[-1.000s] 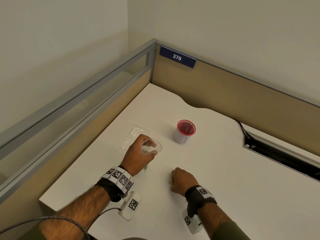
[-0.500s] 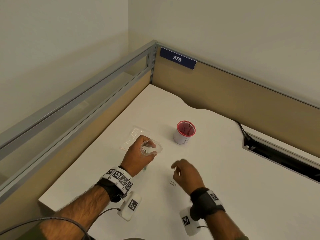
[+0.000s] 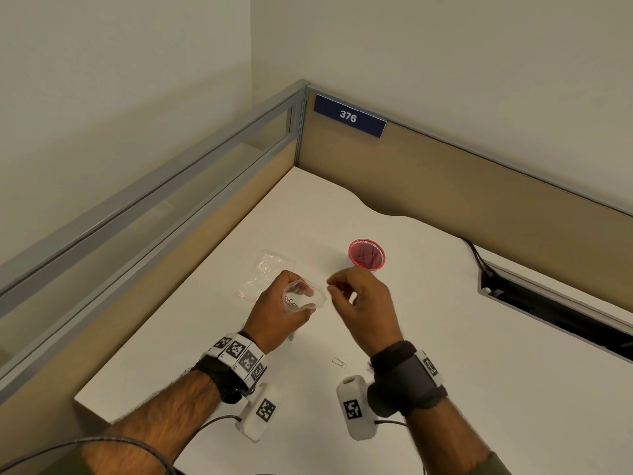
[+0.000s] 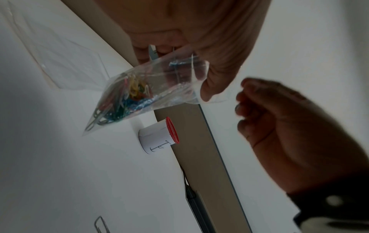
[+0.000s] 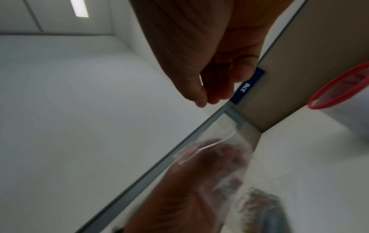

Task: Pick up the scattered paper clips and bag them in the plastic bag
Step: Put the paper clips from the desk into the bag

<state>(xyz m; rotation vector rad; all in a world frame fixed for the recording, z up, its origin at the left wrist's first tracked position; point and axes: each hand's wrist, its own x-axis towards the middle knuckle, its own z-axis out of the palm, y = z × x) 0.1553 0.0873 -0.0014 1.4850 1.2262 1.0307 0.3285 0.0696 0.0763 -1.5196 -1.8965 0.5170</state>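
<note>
My left hand point(image 3: 291, 303) holds a clear plastic bag point(image 3: 306, 296) upright above the white desk point(image 3: 445, 371), with its mouth held open. Several coloured paper clips point(image 4: 127, 97) lie in the bag's bottom corner. My right hand point(image 3: 330, 287) hovers just right of the bag's mouth, thumb and forefinger pinched together on a small paper clip that barely shows. One silver paper clip point(image 3: 339, 362) lies on the desk between my wrists, also seen as a paper clip point(image 4: 100, 224) at the bottom edge of the left wrist view.
A white cup with a red mesh rim point(image 3: 366, 255) stands behind my right hand. A second clear bag point(image 3: 263, 272) lies flat beyond my left hand. Partition walls close the desk at left and back. A cable slot point(image 3: 548, 310) opens at the right.
My right hand rose from the desk, where it pinched at two clips, up and forward to the bag's mouth. One clip stayed on the desk. The left hand kept the bag still.
</note>
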